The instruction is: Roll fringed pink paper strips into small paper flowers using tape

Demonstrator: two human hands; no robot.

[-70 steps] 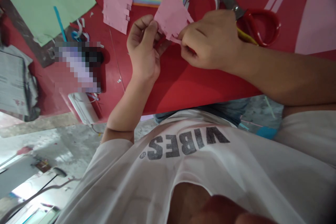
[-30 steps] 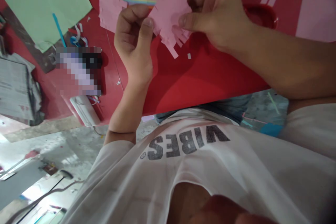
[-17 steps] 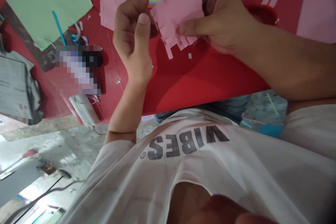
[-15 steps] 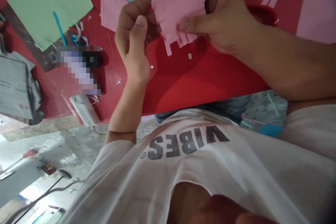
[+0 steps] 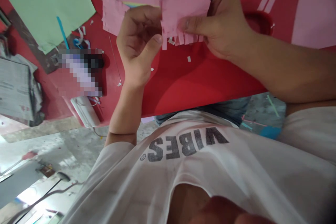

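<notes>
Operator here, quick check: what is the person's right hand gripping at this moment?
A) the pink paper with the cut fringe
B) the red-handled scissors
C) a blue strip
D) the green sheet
A. The right hand pinches the fringed pink paper between thumb and fingers, with the thumb lying on its face just above the fringe.

My left hand [image 5: 136, 45] is raised with its fingers curled and thumb angled inward, while my right hand [image 5: 220, 24] stretches its thumb toward it.
</notes>
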